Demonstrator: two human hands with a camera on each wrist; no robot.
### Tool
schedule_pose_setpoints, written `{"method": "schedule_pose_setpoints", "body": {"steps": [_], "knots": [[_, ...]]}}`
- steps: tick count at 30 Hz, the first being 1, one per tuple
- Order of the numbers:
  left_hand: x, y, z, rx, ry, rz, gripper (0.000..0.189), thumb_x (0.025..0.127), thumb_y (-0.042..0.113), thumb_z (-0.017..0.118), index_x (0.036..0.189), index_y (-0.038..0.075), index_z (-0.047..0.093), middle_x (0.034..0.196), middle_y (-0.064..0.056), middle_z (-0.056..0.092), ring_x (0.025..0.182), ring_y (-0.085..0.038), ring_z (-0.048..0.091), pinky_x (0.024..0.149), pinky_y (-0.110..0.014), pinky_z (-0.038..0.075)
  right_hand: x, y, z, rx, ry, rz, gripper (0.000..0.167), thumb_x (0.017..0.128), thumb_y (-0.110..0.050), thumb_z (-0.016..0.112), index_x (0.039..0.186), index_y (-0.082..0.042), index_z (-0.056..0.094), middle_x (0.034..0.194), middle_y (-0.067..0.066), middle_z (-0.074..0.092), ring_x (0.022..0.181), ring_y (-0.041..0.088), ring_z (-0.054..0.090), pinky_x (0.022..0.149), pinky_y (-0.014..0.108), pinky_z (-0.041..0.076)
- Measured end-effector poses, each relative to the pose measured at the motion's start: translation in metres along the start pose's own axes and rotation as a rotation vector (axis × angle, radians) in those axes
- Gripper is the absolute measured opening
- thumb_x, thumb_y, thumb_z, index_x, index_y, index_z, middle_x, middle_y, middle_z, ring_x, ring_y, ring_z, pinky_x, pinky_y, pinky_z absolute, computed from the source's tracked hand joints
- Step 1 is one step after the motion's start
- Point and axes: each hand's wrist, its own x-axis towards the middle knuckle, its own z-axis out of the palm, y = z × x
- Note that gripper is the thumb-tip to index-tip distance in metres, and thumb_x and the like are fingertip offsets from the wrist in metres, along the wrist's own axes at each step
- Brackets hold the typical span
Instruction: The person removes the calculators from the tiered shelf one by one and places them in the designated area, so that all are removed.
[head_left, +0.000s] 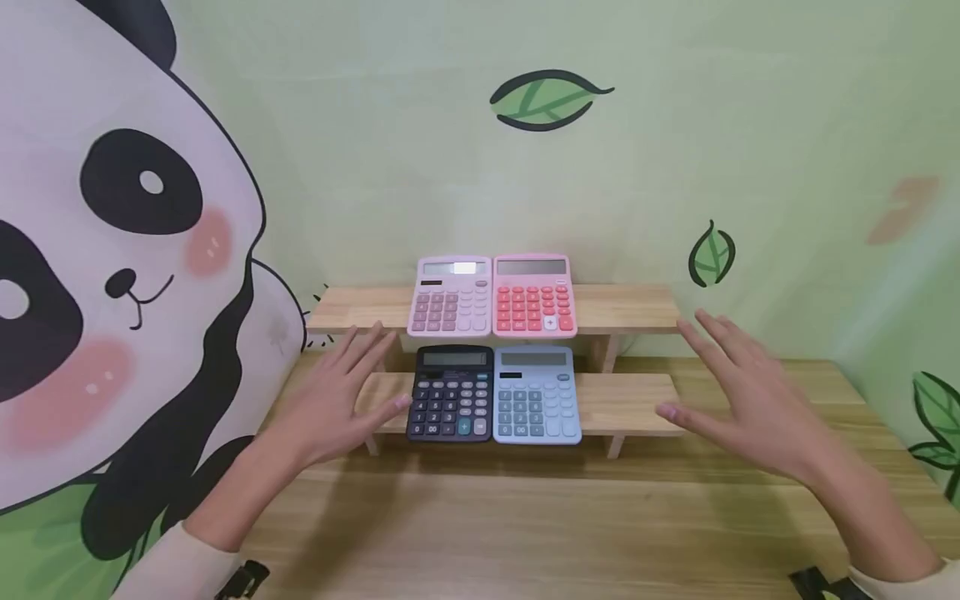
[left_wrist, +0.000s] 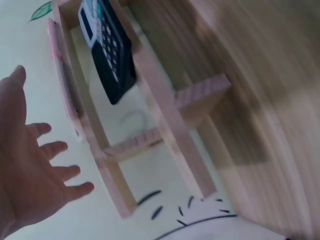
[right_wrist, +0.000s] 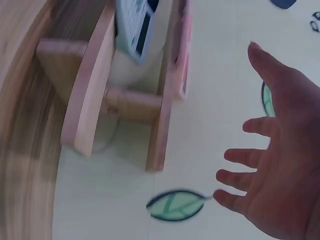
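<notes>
Two calculators stand side by side on the upper step of a wooden rack: a pale pink calculator (head_left: 450,296) on the left and a pink calculator with red keys (head_left: 534,296) on the right. On the lower step are a black calculator (head_left: 450,393) and, right beside it, a light blue calculator (head_left: 537,395). My left hand (head_left: 333,400) hovers left of the black calculator, fingers spread, holding nothing. Out past the rack's right end, my right hand (head_left: 750,404) is also spread and holds nothing. The left wrist view shows the black calculator (left_wrist: 112,55) from the side.
The two-step wooden rack (head_left: 630,400) stands on a wood-grain table (head_left: 525,517). Behind it is a light green wall (head_left: 375,167) with painted leaves. A large painted panda (head_left: 150,275) fills the left side. A dark strap shows at each wrist.
</notes>
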Motion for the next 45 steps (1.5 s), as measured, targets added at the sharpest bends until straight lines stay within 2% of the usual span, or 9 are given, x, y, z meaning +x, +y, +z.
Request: {"method": "schedule_pose_setpoints", "body": {"steps": [5, 8, 11, 18, 23, 27, 35, 40, 45], "knots": [[-0.01, -0.013, 0.008, -0.029, -0.019, 0.007, 0.089, 0.101, 0.07, 0.054, 0.17, 0.019, 0.027, 0.175, -0.009, 0.025, 0.161, -0.042, 0.016, 0.125, -0.069, 0.02, -0.008, -0.025, 0.008, 0.188, 0.021, 0.007, 0.09, 0.097, -0.042, 0.079, 0.169, -0.02, 0.03, 0.167, 0.017, 0.039, 0.147, 0.048, 0.04, 0.109, 0.075, 0.039], [-0.013, -0.022, 0.02, -0.031, -0.031, 0.01, 0.086, 0.103, 0.067, 0.054, 0.166, 0.012, 0.036, 0.171, -0.014, 0.033, 0.158, -0.044, 0.024, 0.124, -0.067, 0.023, -0.009, -0.034, 0.022, 0.324, 0.022, 0.029, 0.076, 0.102, -0.036, 0.075, 0.164, -0.012, 0.038, 0.157, 0.019, 0.05, 0.139, 0.043, 0.052, 0.108, 0.067, 0.047], [-0.013, -0.031, 0.035, -0.027, -0.037, 0.017, 0.085, 0.103, 0.068, 0.053, 0.163, 0.009, 0.041, 0.169, -0.015, 0.038, 0.155, -0.046, 0.029, 0.124, -0.066, 0.026, -0.008, -0.038, 0.04, 0.478, 0.002, 0.09, 0.065, 0.105, -0.033, 0.07, 0.159, -0.007, 0.045, 0.147, 0.018, 0.06, 0.13, 0.038, 0.062, 0.104, 0.055, 0.054], [-0.008, -0.046, 0.054, -0.025, -0.05, 0.038, 0.085, 0.1, 0.07, 0.056, 0.162, 0.012, 0.045, 0.167, -0.013, 0.042, 0.153, -0.044, 0.034, 0.123, -0.066, 0.029, -0.005, -0.035, 0.08, 0.69, -0.104, 0.291, 0.057, 0.107, -0.037, 0.066, 0.148, 0.001, 0.055, 0.126, 0.016, 0.072, 0.112, 0.031, 0.072, 0.093, 0.037, 0.061], [-0.004, -0.053, 0.06, -0.003, -0.068, 0.061, 0.082, 0.101, 0.068, 0.056, 0.16, 0.012, 0.047, 0.167, -0.013, 0.041, 0.153, -0.046, 0.034, 0.123, -0.067, 0.027, -0.004, -0.036, 0.1, 0.9, -0.14, 0.413, 0.048, 0.108, -0.03, 0.065, 0.137, 0.008, 0.058, 0.117, 0.02, 0.075, 0.107, 0.033, 0.075, 0.095, 0.038, 0.062], [-0.002, -0.055, 0.064, 0.017, -0.087, 0.07, 0.082, 0.101, 0.071, 0.054, 0.16, 0.013, 0.049, 0.166, -0.013, 0.042, 0.152, -0.047, 0.035, 0.123, -0.068, 0.027, -0.002, -0.038, 0.111, 1.034, -0.139, 0.464, 0.042, 0.11, -0.02, 0.062, 0.134, 0.014, 0.055, 0.115, 0.025, 0.074, 0.108, 0.034, 0.075, 0.097, 0.039, 0.061], [0.0, -0.059, 0.068, 0.012, -0.089, 0.072, 0.081, 0.098, 0.072, 0.059, 0.158, 0.019, 0.052, 0.166, -0.013, 0.043, 0.15, -0.047, 0.037, 0.119, -0.071, 0.03, 0.003, -0.04, 0.134, 1.175, -0.194, 0.474, 0.037, 0.111, -0.014, 0.057, 0.128, 0.018, 0.057, 0.115, 0.029, 0.073, 0.104, 0.033, 0.077, 0.094, 0.037, 0.062], [-0.001, -0.059, 0.069, -0.009, -0.104, 0.074, 0.078, 0.099, 0.069, 0.06, 0.158, 0.018, 0.052, 0.167, -0.015, 0.042, 0.151, -0.05, 0.034, 0.121, -0.071, 0.027, 0.004, -0.043, 0.146, 1.233, -0.237, 0.511, 0.039, 0.112, -0.015, 0.054, 0.132, 0.019, 0.056, 0.119, 0.031, 0.072, 0.107, 0.034, 0.076, 0.095, 0.039, 0.062], [0.001, -0.057, 0.07, -0.027, -0.081, 0.099, 0.074, 0.1, 0.062, 0.064, 0.156, 0.015, 0.054, 0.165, -0.016, 0.044, 0.151, -0.051, 0.035, 0.123, -0.067, 0.026, 0.006, -0.047, 0.152, 1.294, -0.215, 0.563, 0.044, 0.114, -0.018, 0.05, 0.137, 0.018, 0.053, 0.122, 0.032, 0.071, 0.11, 0.036, 0.075, 0.098, 0.041, 0.06]]}}
